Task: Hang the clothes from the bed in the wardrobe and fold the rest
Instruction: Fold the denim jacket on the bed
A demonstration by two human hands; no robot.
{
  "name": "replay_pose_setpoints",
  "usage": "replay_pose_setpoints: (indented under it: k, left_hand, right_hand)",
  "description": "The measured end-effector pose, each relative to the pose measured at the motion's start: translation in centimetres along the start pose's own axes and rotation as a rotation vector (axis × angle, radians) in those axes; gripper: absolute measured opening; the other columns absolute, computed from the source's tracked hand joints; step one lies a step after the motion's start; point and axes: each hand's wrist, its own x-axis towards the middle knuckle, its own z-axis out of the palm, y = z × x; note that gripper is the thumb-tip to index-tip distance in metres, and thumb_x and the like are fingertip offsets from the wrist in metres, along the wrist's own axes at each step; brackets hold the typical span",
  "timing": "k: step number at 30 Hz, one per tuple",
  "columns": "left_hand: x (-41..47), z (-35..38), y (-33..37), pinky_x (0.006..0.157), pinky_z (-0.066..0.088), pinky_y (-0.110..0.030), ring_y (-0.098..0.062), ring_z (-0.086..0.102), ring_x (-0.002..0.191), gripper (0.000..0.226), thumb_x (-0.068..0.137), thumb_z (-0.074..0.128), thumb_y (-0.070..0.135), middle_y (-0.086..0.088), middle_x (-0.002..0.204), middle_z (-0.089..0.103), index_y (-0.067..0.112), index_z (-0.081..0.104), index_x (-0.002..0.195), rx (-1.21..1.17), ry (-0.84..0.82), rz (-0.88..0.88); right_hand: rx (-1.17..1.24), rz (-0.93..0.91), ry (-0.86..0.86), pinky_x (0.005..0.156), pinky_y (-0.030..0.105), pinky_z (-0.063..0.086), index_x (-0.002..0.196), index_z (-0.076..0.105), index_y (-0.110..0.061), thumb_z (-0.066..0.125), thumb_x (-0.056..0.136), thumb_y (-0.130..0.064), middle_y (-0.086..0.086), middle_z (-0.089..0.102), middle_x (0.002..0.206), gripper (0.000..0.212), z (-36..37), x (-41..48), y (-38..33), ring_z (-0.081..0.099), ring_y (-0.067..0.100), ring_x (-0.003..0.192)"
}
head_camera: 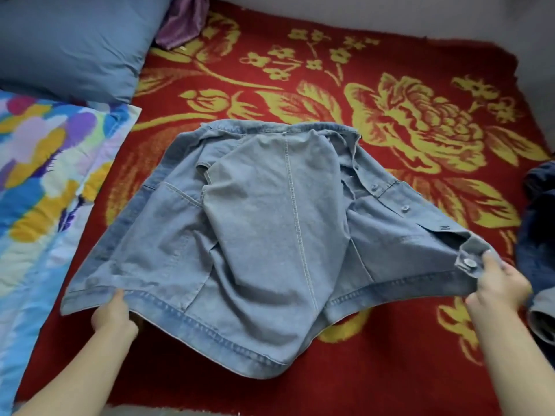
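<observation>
Bed surface: red woven blanket with a yellow flower pattern (390, 370), seen from above.

Fingers: the left hand (112, 315) pinches the near-left stretch of hem, thumb (119, 295) on top of the cloth and the other fingers hidden under it. The right hand (500, 285) is curled round the near-right corner, just beside a round metal button (468, 262).

Task item: the light blue denim jacket (270, 220) lies spread on the blanket between the two hands. Its collar end is away from the fingers. A long seamed panel, probably a sleeve, is folded across the middle. The stitched hem (228, 334) sags in a curve between the grips, and the right corner looks raised off the blanket.

Outward from the right hand: a dark navy garment (537, 211), close by. Outward from the left hand: a multicoloured patterned quilt (39, 181). Beyond the collar, on the left hand's side: a plain blue pillow (69, 43) and a crumpled purple cloth (184, 22).

Risks, as judged:
- Uneven lift. With one side higher, the folded panel could slide off centre and the fold come loose.
- Slack hem. The sag may crease or double under if the hem is carried forward without tension.
- Thin left pinch. Heavy denim could pull free.
- The right hand's sweep could snag the navy garment.
</observation>
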Motion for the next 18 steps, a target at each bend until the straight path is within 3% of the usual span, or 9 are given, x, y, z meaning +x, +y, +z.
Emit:
replay_pose_setpoints:
  k: [2, 4, 7, 8, 10, 12, 15, 17, 18]
  left_hand:
    - [-0.3, -0.5, 0.3, 0.092, 0.044, -0.039, -0.031, 0.054, 0.117, 0.051, 0.092, 0.057, 0.027, -0.017, 0.132, 0.052, -0.006, 0.047, 0.13, 0.083, 0.051, 0.155]
    - [-0.4, -1.1, 0.4, 0.093, 0.044, -0.039, -0.032, 0.053, 0.117, 0.048, 0.093, 0.051, 0.024, -0.019, 0.131, 0.053, -0.009, 0.048, 0.128, 0.127, 0.046, 0.251]
    - [-0.4, -2.1, 0.7, 0.097, 0.042, -0.041, -0.033, 0.052, 0.118, 0.046, 0.091, 0.046, 0.022, -0.02, 0.131, 0.053, -0.008, 0.05, 0.126, 0.157, 0.064, 0.331]
    - [-0.4, -2.4, 0.8, 0.098, 0.041, -0.041, -0.033, 0.051, 0.119, 0.046, 0.091, 0.045, 0.021, -0.02, 0.131, 0.052, -0.007, 0.05, 0.126, 0.169, 0.066, 0.362]
    - [-0.6, -2.9, 0.9, 0.099, 0.04, -0.038, -0.03, 0.051, 0.12, 0.046, 0.089, 0.044, 0.018, -0.017, 0.132, 0.053, -0.005, 0.05, 0.128, 0.183, 0.062, 0.409]
    - [-0.8, -3.2, 0.5, 0.101, 0.039, -0.037, -0.03, 0.05, 0.122, 0.046, 0.088, 0.044, 0.013, -0.016, 0.135, 0.051, -0.002, 0.049, 0.131, 0.186, 0.045, 0.453]
    - [-1.4, -3.4, -0.5, 0.103, 0.034, -0.045, -0.041, 0.04, 0.127, 0.053, 0.088, 0.048, 0.01, -0.028, 0.139, 0.039, 0.0, 0.035, 0.138, 0.318, 0.175, 0.464]
    - [-3.2, -3.3, -1.9, 0.1, 0.03, -0.055, -0.047, 0.031, 0.127, 0.063, 0.085, 0.057, 0.013, -0.032, 0.139, 0.032, 0.003, 0.028, 0.14, 0.536, 0.281, 0.471]
    - [-4.5, -3.0, -2.9, 0.099, 0.029, -0.057, -0.047, 0.03, 0.127, 0.066, 0.083, 0.06, 0.012, -0.032, 0.139, 0.031, 0.004, 0.028, 0.14, 0.616, 0.255, 0.543]
  right_hand:
    - [-0.02, -0.201, 0.041, 0.061, 0.02, 0.038, 0.074, 0.058, -0.018, 0.057, 0.085, -0.027, -0.008, 0.051, 0.07, 0.015, 0.1, -1.2, -3.5, 0.046, -0.002, 0.059]
    - [-0.057, -0.507, -0.166, 0.064, 0.013, 0.039, 0.09, 0.065, -0.007, 0.058, 0.084, -0.027, -0.002, 0.057, 0.076, 0.022, 1.0, -5.6, -4.7, 0.05, -0.006, 0.062]
    - [-0.421, -0.912, -0.86, 0.068, 0.015, 0.041, 0.082, 0.068, -0.011, 0.061, 0.082, -0.028, -0.005, 0.064, 0.075, 0.018, 1.9, -13.4, -1.3, 0.053, -0.003, 0.068]
    - [-0.665, -0.897, -1.153, 0.068, 0.021, 0.042, 0.082, 0.068, -0.013, 0.059, 0.084, -0.034, -0.004, 0.065, 0.075, 0.023, 2.0, -15.4, 0.6, 0.055, 0.002, 0.07]
    - [-1.158, -0.619, -1.578, 0.071, 0.029, 0.039, 0.089, 0.063, -0.013, 0.053, 0.09, -0.043, 0.003, 0.063, 0.084, 0.032, 1.5, -17.5, 5.2, 0.059, 0.017, 0.086]
    - [-1.239, -0.434, -1.561, 0.074, 0.03, 0.038, 0.089, 0.062, -0.013, 0.051, 0.093, -0.04, 0.002, 0.062, 0.088, 0.029, 0.3, -17.5, 9.3, 0.06, 0.02, 0.095]
    - [-0.997, -0.22, -1.104, 0.082, 0.027, 0.041, 0.105, 0.067, -0.011, 0.053, 0.093, -0.025, 0.002, 0.067, 0.104, 0.023, -1.3, -16.2, 12.2, 0.06, 0.017, 0.102]
    - [-1.043, -0.183, -0.892, 0.086, 0.029, 0.042, 0.118, 0.062, -0.011, 0.052, 0.092, -0.02, 0.008, 0.063, 0.116, 0.029, -2.2, -14.9, 13.3, 0.055, 0.022, 0.11]
    - [-1.111, -0.185, -0.838, 0.089, 0.031, 0.041, 0.123, 0.057, -0.013, 0.051, 0.091, -0.018, 0.009, 0.059, 0.12, 0.033, -2.8, -14.1, 13.8, 0.051, 0.025, 0.114]
